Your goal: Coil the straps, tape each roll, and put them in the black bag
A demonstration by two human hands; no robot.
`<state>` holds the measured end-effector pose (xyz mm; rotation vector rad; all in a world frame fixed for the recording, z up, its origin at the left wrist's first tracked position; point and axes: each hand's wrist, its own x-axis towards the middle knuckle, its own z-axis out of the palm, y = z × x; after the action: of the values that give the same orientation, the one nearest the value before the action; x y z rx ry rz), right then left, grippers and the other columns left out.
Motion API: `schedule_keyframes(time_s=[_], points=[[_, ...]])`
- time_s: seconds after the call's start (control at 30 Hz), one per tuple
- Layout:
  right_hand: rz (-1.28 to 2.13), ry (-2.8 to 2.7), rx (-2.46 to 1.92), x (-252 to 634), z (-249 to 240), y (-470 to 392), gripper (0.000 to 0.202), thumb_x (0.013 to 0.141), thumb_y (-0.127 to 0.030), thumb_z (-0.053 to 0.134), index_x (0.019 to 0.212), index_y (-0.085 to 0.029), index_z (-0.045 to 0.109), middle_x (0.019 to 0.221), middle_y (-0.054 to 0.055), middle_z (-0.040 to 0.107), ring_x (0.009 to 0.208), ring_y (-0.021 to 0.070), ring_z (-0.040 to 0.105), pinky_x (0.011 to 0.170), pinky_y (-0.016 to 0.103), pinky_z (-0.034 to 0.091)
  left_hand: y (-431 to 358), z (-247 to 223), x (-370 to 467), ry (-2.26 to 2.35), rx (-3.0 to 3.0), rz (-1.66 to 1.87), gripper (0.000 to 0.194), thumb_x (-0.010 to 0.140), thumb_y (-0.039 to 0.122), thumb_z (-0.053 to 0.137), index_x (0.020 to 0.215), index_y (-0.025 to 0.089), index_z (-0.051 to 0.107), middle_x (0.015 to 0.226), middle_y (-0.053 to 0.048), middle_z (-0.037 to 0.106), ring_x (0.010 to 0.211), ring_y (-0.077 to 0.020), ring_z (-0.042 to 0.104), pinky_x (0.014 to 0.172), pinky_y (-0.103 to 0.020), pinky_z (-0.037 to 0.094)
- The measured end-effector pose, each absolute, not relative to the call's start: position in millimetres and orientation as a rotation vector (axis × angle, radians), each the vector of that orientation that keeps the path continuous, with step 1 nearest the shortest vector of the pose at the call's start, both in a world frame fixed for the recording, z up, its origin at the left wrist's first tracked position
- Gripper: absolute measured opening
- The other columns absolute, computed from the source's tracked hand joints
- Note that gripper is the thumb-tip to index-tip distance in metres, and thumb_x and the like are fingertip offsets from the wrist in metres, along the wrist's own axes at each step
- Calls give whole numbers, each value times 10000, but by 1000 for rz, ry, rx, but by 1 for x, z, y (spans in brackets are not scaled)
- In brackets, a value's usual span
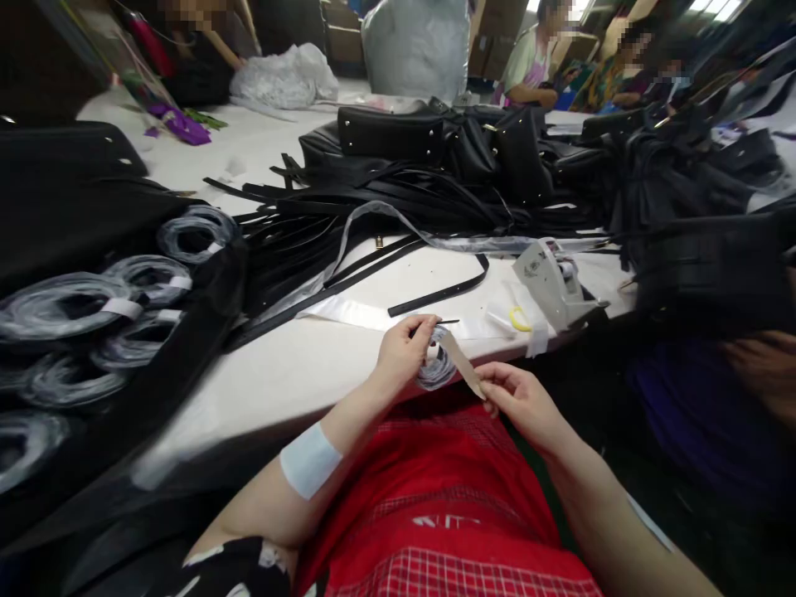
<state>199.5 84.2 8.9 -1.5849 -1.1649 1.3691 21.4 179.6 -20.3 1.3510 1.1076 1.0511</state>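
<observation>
My left hand point(405, 350) is closed on a small coil of clear plastic-like strip point(439, 371) just over the table's front edge. A thin dark tip pokes out beyond its fingers. From the coil a beige strip of tape point(462, 365) runs down to the right. The free end of this tape is pinched between the thumb and fingers of my right hand point(511, 395). Close by on the table are a tape dispenser point(547, 278), a yellow ring point(519, 319) and a short black strap point(439, 296).
On the left, several banded clear coils point(68, 307) lie on black material. Many black straps point(398, 195) and black leather-like bags point(391, 133) cover the table's middle and back. Crumpled plastic point(286, 75) lies farther off. Other people sit beyond, and a person's hand point(768, 365) shows at right.
</observation>
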Motion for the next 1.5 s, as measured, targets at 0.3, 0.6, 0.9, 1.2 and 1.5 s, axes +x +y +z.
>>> schedule_keyframes(time_s=[0.3, 0.6, 0.9, 1.2, 1.5], points=[[1458, -1143, -1563, 190, -16, 74, 267, 672, -348, 670, 866, -168, 702, 681, 23, 687, 465, 116, 546, 481, 257, 475, 139, -28, 1, 1380, 1847, 1524, 222, 943, 313, 529, 1041, 188, 684, 954, -72, 687, 924, -173, 629, 876, -311, 497], [1570, -860, -1387, 179, -20, 67, 404, 650, -444, 770, 927, -157, 703, 595, 5, 661, 483, 114, 577, 480, 225, 478, 128, -25, 14, 1342, 2088, 1542, 232, 932, 279, 550, 1113, 181, 657, 990, -81, 657, 922, -163, 637, 852, -272, 522], [1866, -527, -948, 160, -21, 58, 150, 703, -202, 729, 817, -136, 655, 531, -59, 520, 422, 27, 395, 402, 134, 294, 110, -21, 28, 1144, 2192, 1565, 213, 912, 197, 575, 1118, 186, 630, 976, -61, 660, 910, -157, 627, 837, -267, 530], [2024, -247, -579, 148, -17, 57, 272, 766, -116, 619, 990, -241, 527, 505, -121, 447, 314, 21, 228, 317, 126, 133, 96, -21, 33, 1306, 2041, 1551, 178, 911, 246, 570, 1060, 196, 654, 998, -71, 569, 900, -164, 612, 809, -296, 541], [1910, -307, -733, 151, -31, 58, 218, 749, -231, 696, 825, -215, 492, 448, -137, 396, 284, 15, 217, 286, 119, 147, 92, -36, 44, 1219, 1728, 1373, 179, 932, 244, 525, 1074, 196, 622, 998, -60, 690, 952, -174, 651, 882, -334, 522]])
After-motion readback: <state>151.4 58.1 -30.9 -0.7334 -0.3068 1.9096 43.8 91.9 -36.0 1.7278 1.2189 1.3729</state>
